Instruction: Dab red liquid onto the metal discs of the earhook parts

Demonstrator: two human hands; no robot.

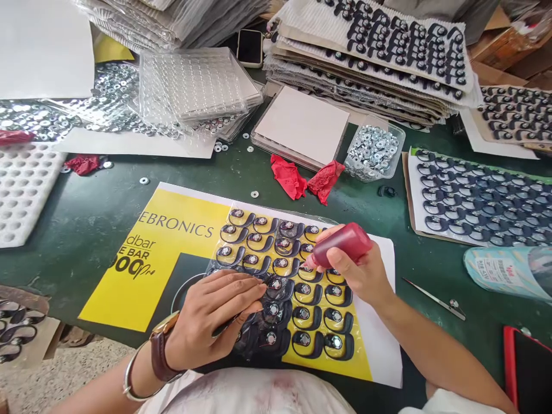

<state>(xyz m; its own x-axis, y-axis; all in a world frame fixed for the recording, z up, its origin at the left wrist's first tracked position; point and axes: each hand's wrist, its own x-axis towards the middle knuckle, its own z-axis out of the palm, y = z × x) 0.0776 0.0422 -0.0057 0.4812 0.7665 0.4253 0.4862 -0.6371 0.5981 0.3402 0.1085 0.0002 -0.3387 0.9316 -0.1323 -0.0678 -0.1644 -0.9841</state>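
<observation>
My right hand [360, 267] is wrapped round a red squeeze bottle [342, 244], tilted with its pale nozzle pointing down-left at the rows of parts. Under it lies a clear plastic sheet with several black hook-shaped parts [304, 313], each carrying a round silver piece. My left hand [222, 310] lies over the left side of these parts, its fingers together and bent, fingertips near one part in the middle. A dark thin thing shows under its fingers; what it is I cannot make out. The sheet rests on a yellow printed card [129, 253].
A plastic box of metal washers [375, 146] stands behind, near red cloth scraps [325, 181] and a stack of white cards [302, 126]. Tweezers [435, 299] lie at right, by a light-blue cup [504, 270] and a red-edged phone [528, 368]. Stacked trays [371, 75] rise at the back.
</observation>
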